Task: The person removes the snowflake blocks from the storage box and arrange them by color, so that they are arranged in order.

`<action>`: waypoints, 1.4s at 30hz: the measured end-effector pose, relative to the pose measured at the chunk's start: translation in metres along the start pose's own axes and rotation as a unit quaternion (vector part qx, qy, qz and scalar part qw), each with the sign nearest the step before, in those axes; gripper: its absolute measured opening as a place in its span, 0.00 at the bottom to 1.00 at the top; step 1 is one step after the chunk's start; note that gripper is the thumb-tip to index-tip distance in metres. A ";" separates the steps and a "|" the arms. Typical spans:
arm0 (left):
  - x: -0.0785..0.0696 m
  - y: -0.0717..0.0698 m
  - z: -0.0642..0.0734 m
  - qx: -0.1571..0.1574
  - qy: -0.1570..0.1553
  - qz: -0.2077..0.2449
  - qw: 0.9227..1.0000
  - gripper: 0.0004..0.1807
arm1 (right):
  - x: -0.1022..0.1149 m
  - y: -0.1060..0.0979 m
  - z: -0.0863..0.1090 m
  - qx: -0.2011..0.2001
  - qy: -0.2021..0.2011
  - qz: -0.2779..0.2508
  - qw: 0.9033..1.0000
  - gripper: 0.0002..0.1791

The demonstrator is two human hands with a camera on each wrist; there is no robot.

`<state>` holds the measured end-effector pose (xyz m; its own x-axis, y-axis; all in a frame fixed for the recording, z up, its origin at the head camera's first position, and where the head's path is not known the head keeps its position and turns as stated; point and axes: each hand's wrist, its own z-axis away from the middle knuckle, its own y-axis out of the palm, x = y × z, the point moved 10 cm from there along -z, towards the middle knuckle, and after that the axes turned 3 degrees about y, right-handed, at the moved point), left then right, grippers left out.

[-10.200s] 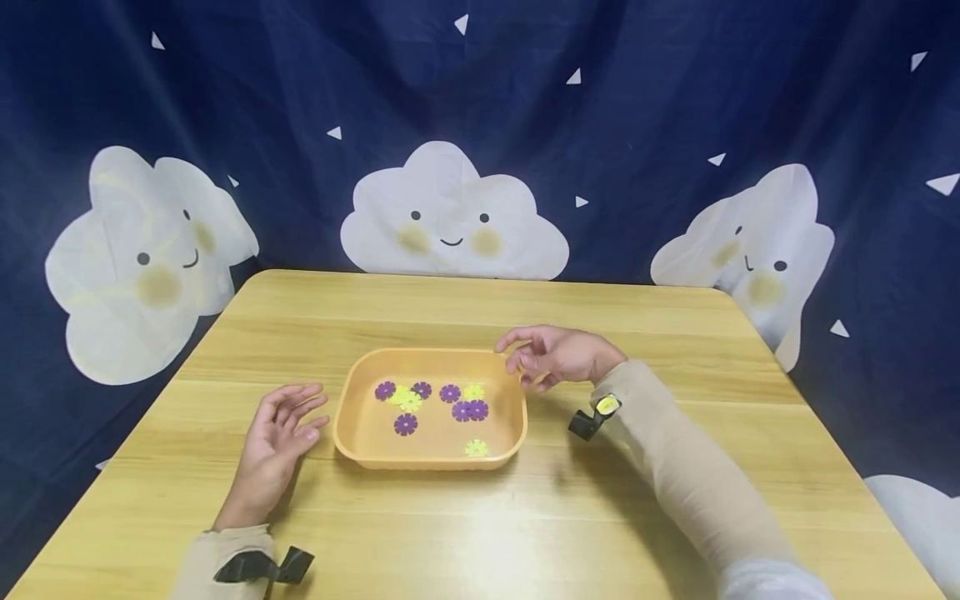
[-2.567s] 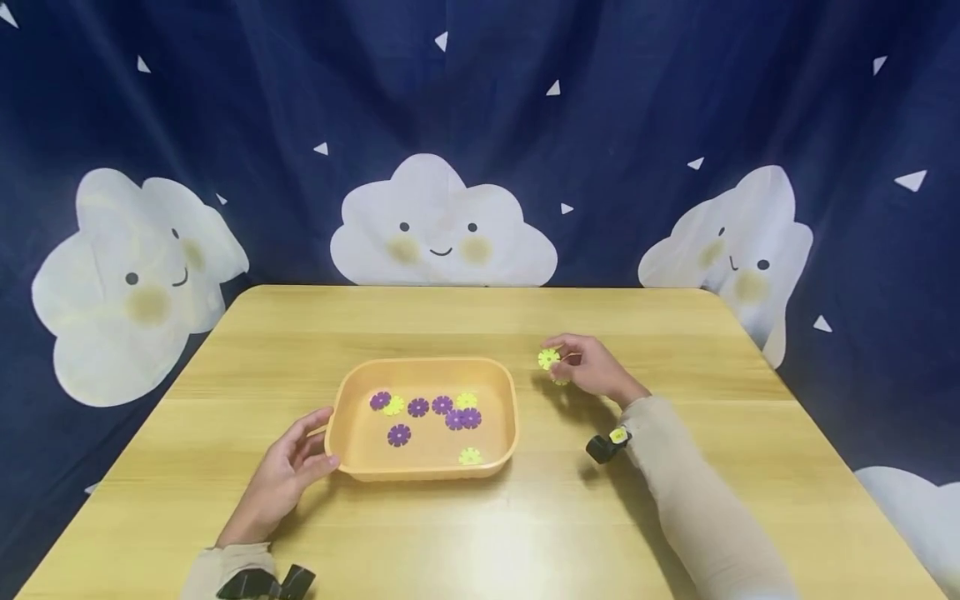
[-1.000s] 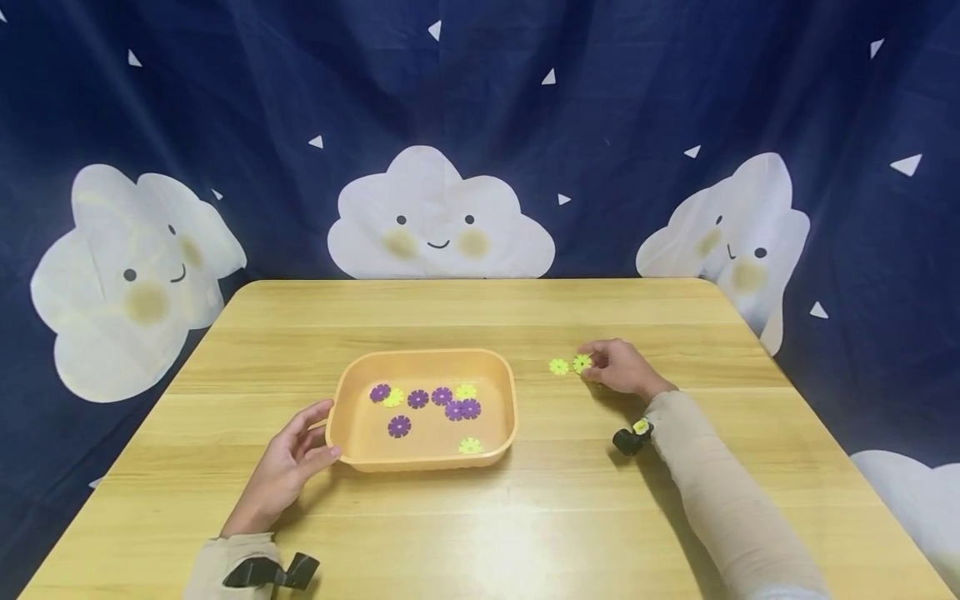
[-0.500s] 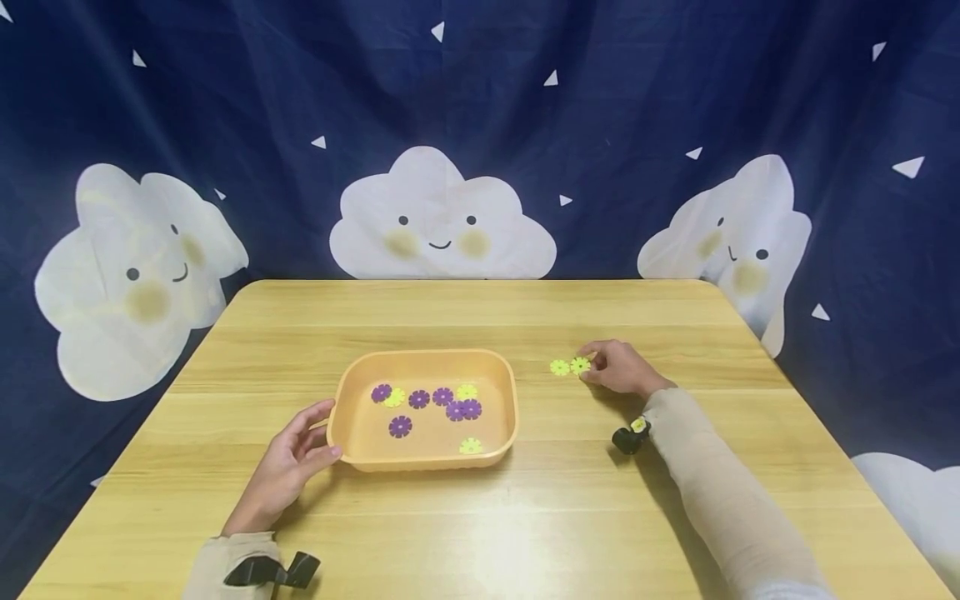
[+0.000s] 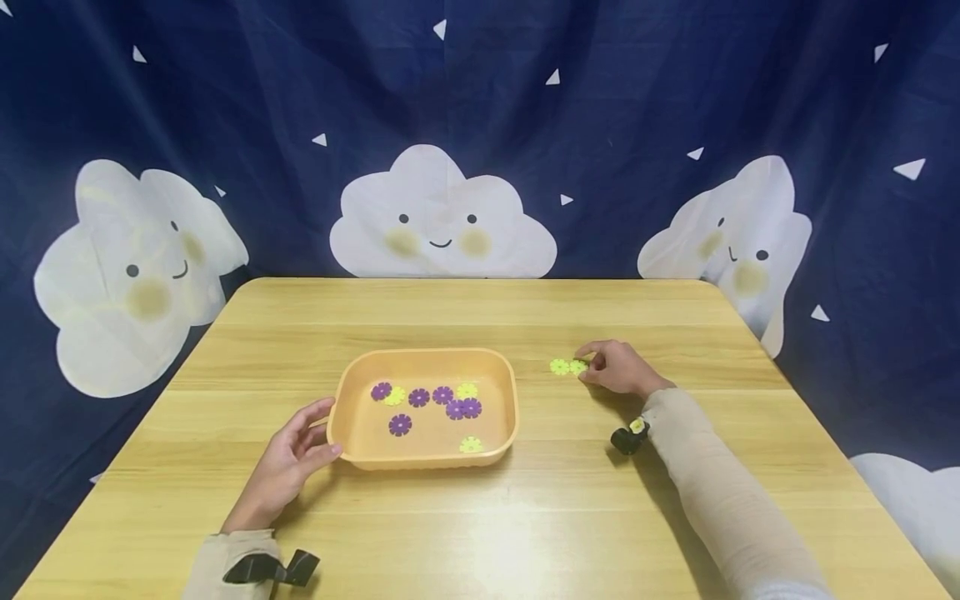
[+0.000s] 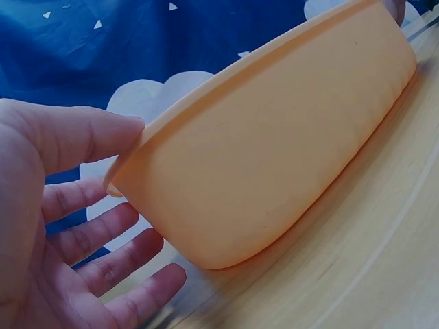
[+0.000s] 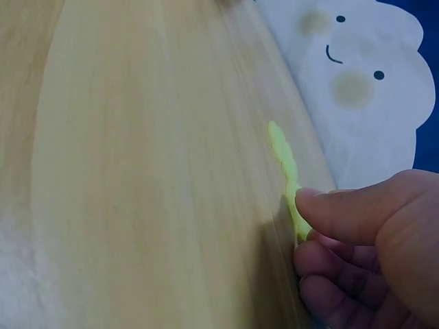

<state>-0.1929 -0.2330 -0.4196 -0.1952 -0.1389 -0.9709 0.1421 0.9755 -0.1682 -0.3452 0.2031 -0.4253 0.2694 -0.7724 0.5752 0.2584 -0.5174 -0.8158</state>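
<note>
My left hand (image 5: pixel 279 467) is at the left corner of an orange plastic basin (image 5: pixel 420 457), with the thumb on its rim and the other fingers fairly straight beside it. In the left wrist view, the lower fingers (image 6: pixel 147 301) stand apart from the basin wall. My right hand (image 5: pixel 618 367) pinches a yellow flower-shaped snowflake disc (image 5: pixel 576 367) between thumb and fingers, right of the basin. Another yellow disc (image 5: pixel 559 367) sits edge to edge with it; whether they interlock I cannot tell. The right wrist view shows the pair (image 7: pixel 281 151) edge-on, near the tabletop.
Inside the basin lie several purple discs (image 5: pixel 401 425) and a few yellow ones (image 5: pixel 471 445), some overlapping. Everything stands on a wooden table (image 5: pixel 450 533). A dark blue curtain (image 5: pixel 630 100) with cloud prints hangs behind its far edge.
Two yellow discs from the basin are now at the right hand. Over the last second, the right disc has shifted slightly left against the other. My left hand came to the basin earlier and stays.
</note>
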 end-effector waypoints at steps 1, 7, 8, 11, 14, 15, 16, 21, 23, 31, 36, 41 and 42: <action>0.000 0.000 0.000 -0.002 -0.001 -0.002 1.000 0.35 | 0.001 0.000 0.000 -0.001 -0.002 -0.003 1.000 0.20; 0.003 -0.004 0.001 -0.021 -0.012 -0.017 1.000 0.33 | 0.013 0.003 0.002 0.000 -0.015 -0.031 0.999 0.19; 0.004 -0.004 0.001 -0.026 -0.017 -0.019 0.999 0.33 | 0.016 0.004 0.002 0.000 -0.021 -0.035 0.999 0.19; 0.005 -0.006 0.000 -0.036 -0.026 -0.019 0.999 0.33 | 0.025 0.004 0.001 0.003 -0.036 -0.038 0.999 0.19; 0.005 -0.007 -0.001 -0.040 -0.027 -0.012 0.999 0.32 | 0.035 0.003 -0.001 0.003 -0.054 -0.034 0.998 0.18; 0.004 -0.007 -0.001 -0.040 -0.025 -0.006 0.999 0.32 | 0.038 0.003 -0.001 0.004 -0.057 -0.035 0.998 0.18; 0.004 -0.007 -0.001 -0.040 -0.024 0.000 0.999 0.32 | 0.041 0.003 -0.001 0.005 -0.060 -0.035 0.998 0.18; 0.006 -0.006 -0.001 -0.043 -0.034 0.030 0.998 0.32 | 0.057 0.002 -0.004 0.005 -0.078 -0.039 0.996 0.19; 0.007 -0.006 -0.001 -0.045 -0.045 0.044 0.997 0.33 | 0.063 0.001 -0.006 0.001 -0.086 -0.036 0.996 0.19; 0.010 -0.005 -0.001 -0.043 -0.060 0.064 0.995 0.33 | 0.086 0.000 -0.012 0.006 -0.101 -0.049 0.994 0.18; 0.010 -0.006 -0.001 -0.043 -0.059 0.057 0.996 0.33 | 0.102 0.001 -0.015 0.007 -0.118 -0.049 0.992 0.18; 0.010 -0.006 -0.001 -0.043 -0.054 0.062 0.996 0.33 | 0.115 0.008 -0.021 0.013 -0.133 -0.045 0.990 0.17; 0.010 -0.006 -0.001 -0.043 -0.053 0.062 0.996 0.33 | 0.119 0.010 -0.023 0.016 -0.140 -0.044 0.989 0.17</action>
<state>-0.1965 -0.2403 -0.4282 -0.0774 -0.0295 -0.9966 0.0735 0.9967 -0.0352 -0.3313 0.0975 -0.3667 0.4896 -0.5899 0.6421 0.3207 -0.5629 -0.7618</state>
